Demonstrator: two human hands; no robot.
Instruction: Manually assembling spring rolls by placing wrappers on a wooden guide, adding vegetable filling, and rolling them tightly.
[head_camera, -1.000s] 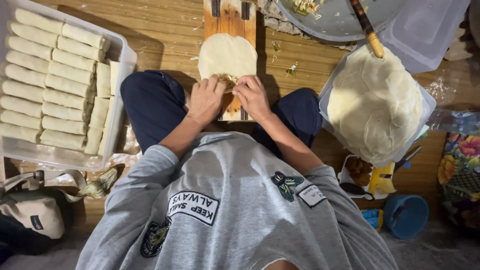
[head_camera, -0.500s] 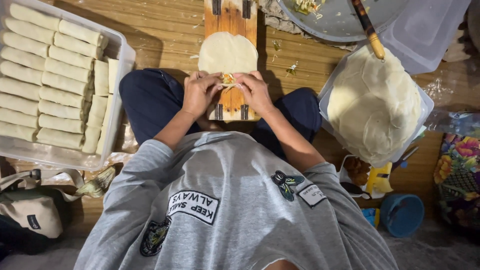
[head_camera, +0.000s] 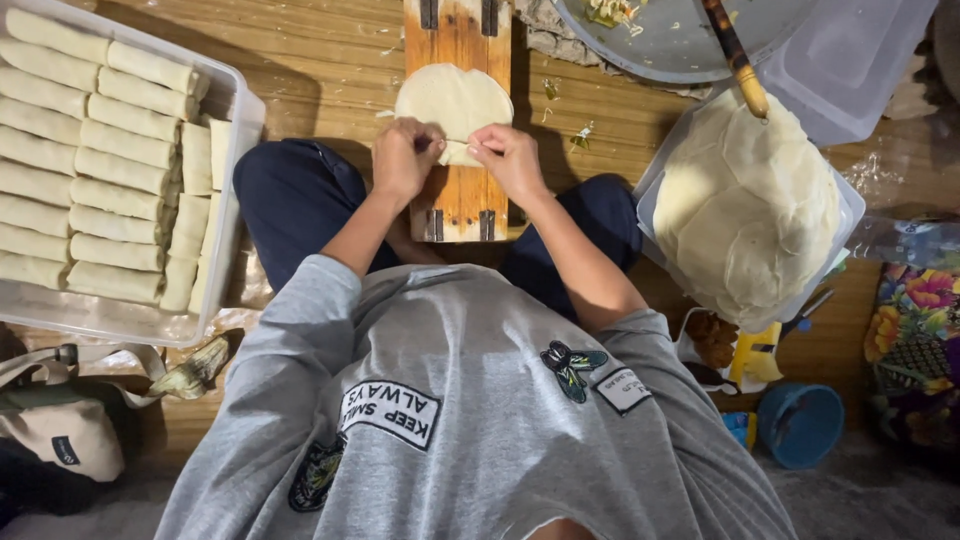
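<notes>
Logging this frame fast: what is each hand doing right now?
Left hand: closed, pinching the near edge of the round wrapper.
Right hand: closed, pinching the same wrapper edge.

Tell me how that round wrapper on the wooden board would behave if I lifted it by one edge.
The round wrapper would probably flop and drape: it looks thin and lies flat on the wooden board. Its near edge already bends up between the left hand and right hand, so it seems pliable. It may tear if pulled hard.
</notes>
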